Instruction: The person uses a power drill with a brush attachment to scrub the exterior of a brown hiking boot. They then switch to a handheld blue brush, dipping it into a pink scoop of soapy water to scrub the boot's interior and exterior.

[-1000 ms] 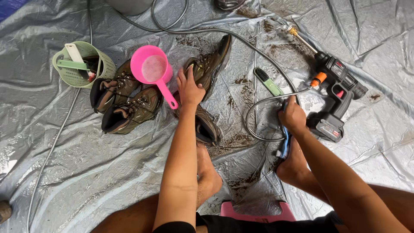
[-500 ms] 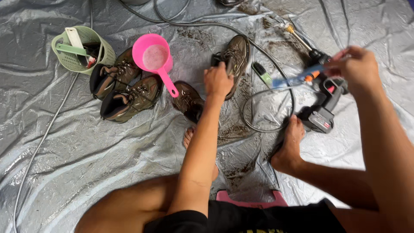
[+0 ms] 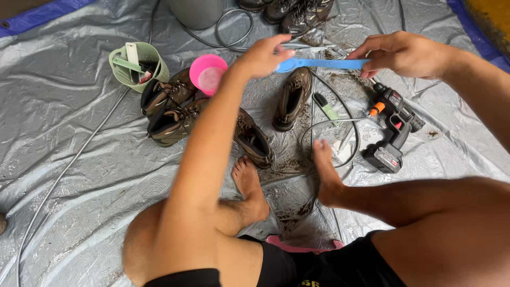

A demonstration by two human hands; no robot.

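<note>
Floor fully covered by a crinkled silver-grey plastic tarp, daylight glare off its folds. Blue tarp edge shows at the tarp's far left corner, another blue strip at its far right with a yellow-brown surface beyond. Grey cylindrical container base stands at the tarp's far edge, centre. Thin grey hose runs diagonally across the tarp's left half. Dirt patches scattered mid-tarp. No walls or windows visible.
</note>
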